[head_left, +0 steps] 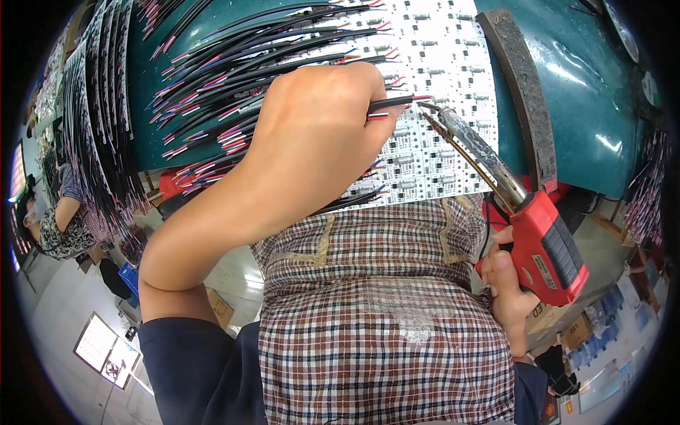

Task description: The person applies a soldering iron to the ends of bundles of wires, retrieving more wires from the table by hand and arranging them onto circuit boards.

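Over the white circuit board panel (439, 71), my left hand (329, 95) is closed around a black cable (389, 103) whose red and black wire ends point right. My right hand (506, 276), low at the right, grips the red soldering gun (545, 248). The gun's metal barrel (485, 152) slants up and left, and its tip lies close to the wire ends over the board; whether they touch is too small to tell. Several black cables (241, 71) with red, white and blue ends lie across the left part of the panel, partly hidden by my left hand and forearm.
A dark curved bar (520, 92) stands right of the panel on the green table (588, 99). Bundles of black cables (99, 106) hang at the left, and more wires (648, 191) lie at the far right. Another person (60, 212) is at the far left.
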A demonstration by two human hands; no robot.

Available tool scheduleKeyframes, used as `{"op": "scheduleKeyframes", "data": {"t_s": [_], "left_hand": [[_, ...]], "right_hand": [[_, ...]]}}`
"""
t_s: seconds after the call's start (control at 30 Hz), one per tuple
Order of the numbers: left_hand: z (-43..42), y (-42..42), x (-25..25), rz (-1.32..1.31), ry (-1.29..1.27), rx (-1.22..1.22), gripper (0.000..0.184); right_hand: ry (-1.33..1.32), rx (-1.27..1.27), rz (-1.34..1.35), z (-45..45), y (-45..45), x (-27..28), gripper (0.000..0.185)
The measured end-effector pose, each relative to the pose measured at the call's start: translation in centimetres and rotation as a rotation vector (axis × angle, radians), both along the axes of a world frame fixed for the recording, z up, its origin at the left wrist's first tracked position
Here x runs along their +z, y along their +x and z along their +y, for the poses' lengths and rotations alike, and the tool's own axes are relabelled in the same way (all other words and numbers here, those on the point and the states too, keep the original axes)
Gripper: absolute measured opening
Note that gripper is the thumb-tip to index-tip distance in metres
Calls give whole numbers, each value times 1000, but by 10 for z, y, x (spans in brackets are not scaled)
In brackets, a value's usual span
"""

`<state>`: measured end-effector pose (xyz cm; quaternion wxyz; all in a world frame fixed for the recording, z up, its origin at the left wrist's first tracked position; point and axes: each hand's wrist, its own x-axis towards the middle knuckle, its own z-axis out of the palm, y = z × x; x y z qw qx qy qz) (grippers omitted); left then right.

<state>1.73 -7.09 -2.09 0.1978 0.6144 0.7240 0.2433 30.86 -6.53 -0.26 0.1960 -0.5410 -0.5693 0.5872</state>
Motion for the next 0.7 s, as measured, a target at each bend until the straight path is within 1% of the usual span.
{"op": "scheduleKeyframes", "data": {"t_s": [0.07,0.13,0.23,0.33,0.47,0.67,0.7], "left_hand": [[1,-1,1,-61,-47,6,24],[3,-4,3,-59,-70,0,24],[5,-7,5,-53,-103,-9,25],[5,-6,5,-50,-97,-12,25],[5,-7,3,-42,-75,-15,25],[7,-5,5,1,-83,-30,24],[7,-6,5,1,-83,-29,24]], "right_hand": [[28,28,-26,0,4,-2,24],[61,71,-41,0,5,-4,21],[22,98,4,4,0,-2,18],[-12,58,14,4,-6,3,16],[14,73,8,3,-6,0,17],[-61,36,11,5,-7,2,18],[-51,51,66,8,-6,1,19]]}}
